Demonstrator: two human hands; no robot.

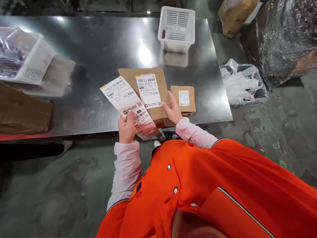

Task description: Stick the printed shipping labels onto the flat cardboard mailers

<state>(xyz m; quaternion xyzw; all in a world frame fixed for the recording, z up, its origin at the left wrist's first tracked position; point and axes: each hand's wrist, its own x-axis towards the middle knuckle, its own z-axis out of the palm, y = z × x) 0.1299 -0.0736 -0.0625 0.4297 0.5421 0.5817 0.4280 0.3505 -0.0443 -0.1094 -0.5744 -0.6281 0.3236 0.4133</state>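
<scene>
My left hand (126, 128) is closed on a strip of printed shipping labels (121, 94), thumb on top. The strip slants across the left part of a brown cardboard mailer (151, 72), and its lower end hangs over the table edge. Another white shipping label (149, 91) lies on that mailer. At the mailer's right edge is my right hand (173, 109), thumb and fingers apart, with the thumb touching near the label's lower right corner. Just right of it sits a small stack of brown mailers (192, 99), the top one labelled.
The metal table (99, 43) bears a white perforated basket (176, 46) at the back and another basket (37, 69) with plastic-wrapped goods at left. Brown cardboard (24, 109) lies front left. A bin of white plastic scraps (244, 84) and a wrapped load (284, 43) stand right.
</scene>
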